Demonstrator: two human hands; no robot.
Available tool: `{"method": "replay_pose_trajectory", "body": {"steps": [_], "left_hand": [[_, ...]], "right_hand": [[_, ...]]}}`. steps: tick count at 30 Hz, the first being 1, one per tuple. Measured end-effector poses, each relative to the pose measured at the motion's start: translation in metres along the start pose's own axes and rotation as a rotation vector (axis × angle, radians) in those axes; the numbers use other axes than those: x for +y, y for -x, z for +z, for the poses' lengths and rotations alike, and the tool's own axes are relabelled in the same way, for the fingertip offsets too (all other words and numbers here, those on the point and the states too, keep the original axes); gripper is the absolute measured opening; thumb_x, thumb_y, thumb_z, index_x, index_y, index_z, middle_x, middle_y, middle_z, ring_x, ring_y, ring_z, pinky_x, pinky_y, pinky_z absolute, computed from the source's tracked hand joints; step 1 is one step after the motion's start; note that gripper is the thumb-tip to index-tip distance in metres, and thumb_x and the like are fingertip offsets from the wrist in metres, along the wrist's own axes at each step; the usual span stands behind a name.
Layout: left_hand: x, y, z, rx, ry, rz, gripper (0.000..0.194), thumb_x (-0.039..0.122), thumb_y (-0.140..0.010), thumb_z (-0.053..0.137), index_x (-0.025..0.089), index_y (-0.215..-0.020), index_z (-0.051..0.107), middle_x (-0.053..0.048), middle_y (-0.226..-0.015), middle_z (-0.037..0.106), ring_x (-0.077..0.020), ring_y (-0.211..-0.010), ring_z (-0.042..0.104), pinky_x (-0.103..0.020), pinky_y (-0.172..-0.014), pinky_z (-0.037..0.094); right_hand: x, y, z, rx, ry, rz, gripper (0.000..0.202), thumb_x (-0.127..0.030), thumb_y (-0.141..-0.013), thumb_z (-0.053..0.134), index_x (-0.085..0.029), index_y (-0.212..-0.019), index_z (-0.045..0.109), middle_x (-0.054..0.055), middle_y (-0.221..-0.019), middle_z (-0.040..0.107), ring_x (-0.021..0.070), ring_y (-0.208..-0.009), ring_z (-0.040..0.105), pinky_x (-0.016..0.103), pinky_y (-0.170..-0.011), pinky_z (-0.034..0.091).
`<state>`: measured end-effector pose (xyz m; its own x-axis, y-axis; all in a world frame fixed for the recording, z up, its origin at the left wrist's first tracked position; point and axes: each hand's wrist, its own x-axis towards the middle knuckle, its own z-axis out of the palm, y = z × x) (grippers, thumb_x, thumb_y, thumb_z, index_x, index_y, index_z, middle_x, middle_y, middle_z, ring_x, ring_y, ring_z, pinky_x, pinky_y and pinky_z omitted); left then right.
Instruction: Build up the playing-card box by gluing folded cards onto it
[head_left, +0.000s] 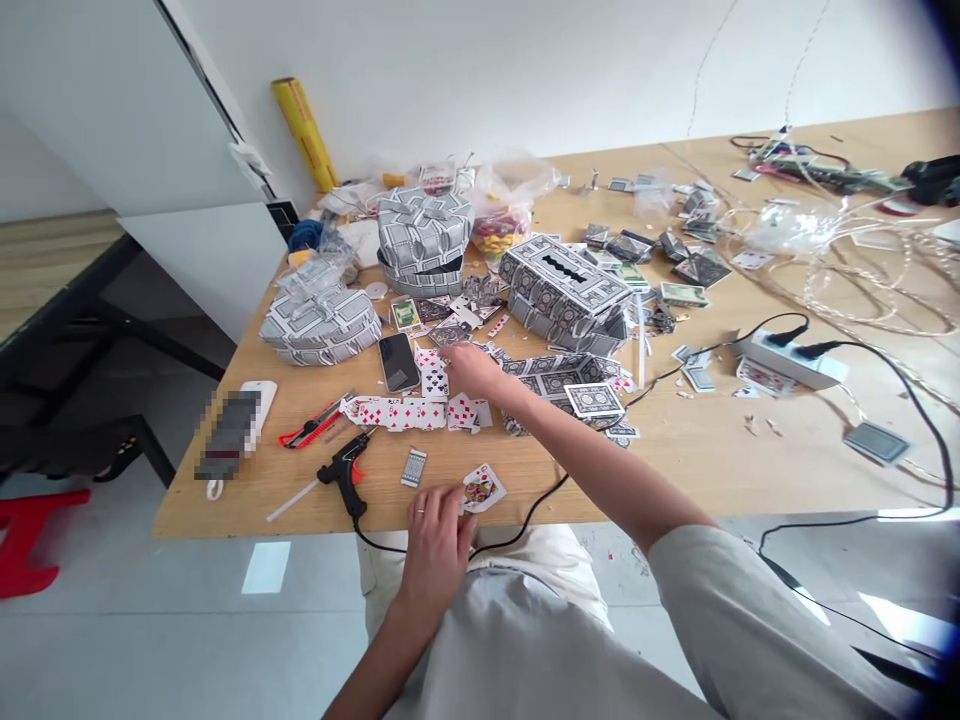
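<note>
My left hand [439,525] rests at the table's front edge, its fingertips on a queen card [484,487]. Reaching forward, my right hand [471,368] is over the cards beside a black-and-white number card [434,380]; its fingertips are too small to make out. A strip of overlapping face-up cards [401,413] lies between the hands. Below the strip are a small patterned card piece [413,467] and a black glue gun [345,474]. A dark phone [399,362] lies left of my right hand, and an open card-covered box part [555,380] is to its right.
Woven card boxes [322,322] and a slotted card box [566,285] stand behind. A red cutter [315,423] lies at left. A power strip [791,358] with black cords sits at right, near coiled pale cord [862,290]. The glue gun's cable runs along the front edge.
</note>
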<state>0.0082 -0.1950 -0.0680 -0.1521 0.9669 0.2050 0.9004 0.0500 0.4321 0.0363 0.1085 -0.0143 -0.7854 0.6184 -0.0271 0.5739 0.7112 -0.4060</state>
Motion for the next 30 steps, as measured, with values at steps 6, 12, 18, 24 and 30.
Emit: {"method": "replay_pose_trajectory", "body": {"steps": [6, 12, 18, 24, 30], "left_hand": [[-0.001, 0.002, 0.001, 0.026, -0.029, 0.009, 0.027, 0.024, -0.105, 0.059, 0.019, -0.131, 0.064, -0.011, -0.113, 0.071, -0.0285, -0.103, 0.065, -0.048, -0.095, 0.054], [-0.008, 0.002, -0.006, 0.144, 0.022, 0.002, 0.022, 0.021, -0.106, 0.056, 0.020, -0.126, 0.065, -0.011, -0.115, 0.071, -0.0273, -0.107, 0.066, -0.046, -0.098, 0.053], [-0.016, 0.004, -0.010, 0.223, 0.053, -0.025, 0.020, 0.022, -0.106, 0.055, 0.021, -0.122, 0.068, -0.011, -0.116, 0.072, -0.0269, -0.108, 0.068, -0.045, -0.098, 0.054], [-0.024, -0.008, -0.027, 0.286, 0.141, -0.005, 0.013, 0.021, -0.105, 0.060, 0.023, -0.115, 0.068, -0.008, -0.112, 0.072, -0.0250, -0.106, 0.070, -0.042, -0.097, 0.056], [-0.017, -0.027, -0.062, 0.305, 0.432, -0.121, 0.062, 0.040, -0.091, 0.082, 0.022, -0.143, 0.054, -0.014, -0.133, 0.068, -0.0293, -0.121, 0.068, -0.045, -0.103, 0.058]], "right_hand": [[-0.004, -0.054, 0.012, 0.034, -0.115, -0.232, 0.093, -0.009, -0.077, 0.088, -0.015, -0.160, 0.047, 0.018, -0.157, 0.059, 0.0340, -0.148, 0.051, 0.047, -0.126, 0.037], [0.002, -0.076, 0.012, 0.148, -0.267, -0.202, 0.072, -0.008, -0.083, 0.077, -0.013, -0.152, 0.055, 0.019, -0.142, 0.069, 0.0334, -0.132, 0.065, 0.049, -0.116, 0.050], [0.016, -0.059, -0.021, 0.323, -0.852, -0.054, 0.064, -0.028, -0.083, 0.083, -0.017, -0.142, 0.059, 0.015, -0.135, 0.071, 0.0238, -0.110, 0.074, 0.043, -0.099, 0.061], [-0.010, 0.010, -0.052, 0.235, -1.344, -0.096, 0.056, -0.043, -0.079, 0.089, -0.023, -0.127, 0.068, 0.009, -0.130, 0.075, 0.0218, -0.114, 0.073, 0.040, -0.101, 0.060], [-0.061, 0.100, -0.021, 0.202, -0.949, 0.064, 0.043, -0.061, -0.088, 0.080, -0.020, -0.082, 0.068, 0.001, -0.071, 0.070, 0.0164, -0.067, 0.066, 0.026, -0.061, 0.050]]}}
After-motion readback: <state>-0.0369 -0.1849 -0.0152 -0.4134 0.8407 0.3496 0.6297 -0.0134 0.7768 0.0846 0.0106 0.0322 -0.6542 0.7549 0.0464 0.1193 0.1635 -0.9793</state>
